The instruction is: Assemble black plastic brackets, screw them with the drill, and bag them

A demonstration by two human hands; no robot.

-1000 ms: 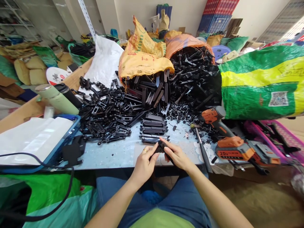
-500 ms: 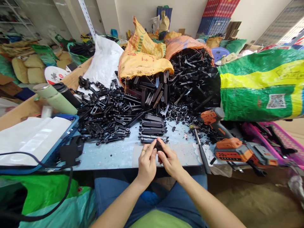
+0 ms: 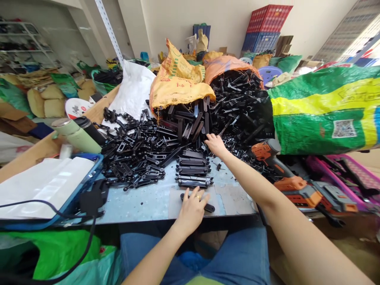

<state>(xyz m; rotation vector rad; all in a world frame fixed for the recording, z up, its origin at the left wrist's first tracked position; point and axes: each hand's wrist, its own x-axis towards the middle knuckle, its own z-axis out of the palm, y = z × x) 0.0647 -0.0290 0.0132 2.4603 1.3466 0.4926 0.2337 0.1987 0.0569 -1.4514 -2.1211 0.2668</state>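
Observation:
My left hand (image 3: 192, 208) lies with fingers spread over a flat black bar with rounded ends (image 3: 209, 207), which rests on a grey mat (image 3: 175, 206) at the front edge of the bench. My right hand (image 3: 216, 145) is stretched forward to the near side of the heap, by loose screws (image 3: 230, 141) and long black handle pieces (image 3: 207, 120). Its fingers look apart, though their tips are partly lost against the dark parts. Between the two hands, a row of black multi-tool pieces (image 3: 194, 170) with wrench-shaped ends is stacked crosswise.
Black linkage parts (image 3: 133, 146) cover the bench on the left. Yellow (image 3: 181, 91) and orange (image 3: 231, 65) sacks spill parts behind. An orange-grey cordless drill (image 3: 287, 178) lies at right, before a green sack (image 3: 314, 134). A blue tray (image 3: 95, 162) stands left.
The hands have parted. The black piece held between them is now on the mat under my left hand, while my right hand has moved forward to the heap. The view has tilted slightly.

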